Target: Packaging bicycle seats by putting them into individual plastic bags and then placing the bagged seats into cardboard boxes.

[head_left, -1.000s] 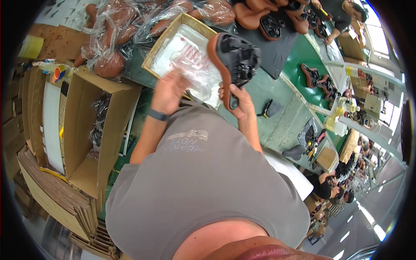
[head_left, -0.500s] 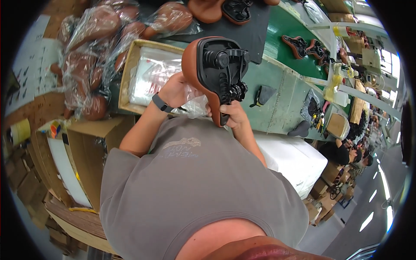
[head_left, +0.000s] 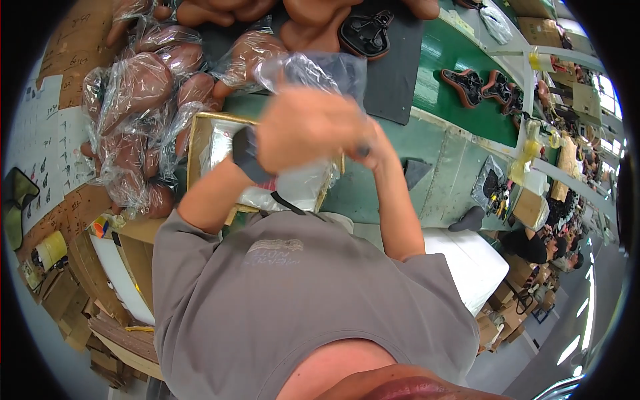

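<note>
In front of my chest, my left hand [head_left: 303, 127] is smeared by motion, its fingers unreadable, with a dark band on the wrist. A clear plastic bag [head_left: 313, 72] spreads just beyond it. My right hand [head_left: 380, 148] is closed beside it, round the dark narrow end of a bicycle saddle [head_left: 363, 149]. My left hand and the bag hide most of that saddle. Below my hands, an open cardboard box [head_left: 194, 150] holds flat clear plastic bags.
Brown saddles in clear bags [head_left: 137, 87] pile up on the left. Bare brown saddles [head_left: 313, 37] and one black underside up [head_left: 365, 35] lie at the far side. More saddles [head_left: 463, 87] rest on a green surface at right. A white block [head_left: 460, 267] stands beside me.
The saddle, plainly visible before with its black underside showing, is now mostly hidden. My left hand has risen across it, and the plastic bag has moved up to the far side of my hands.
</note>
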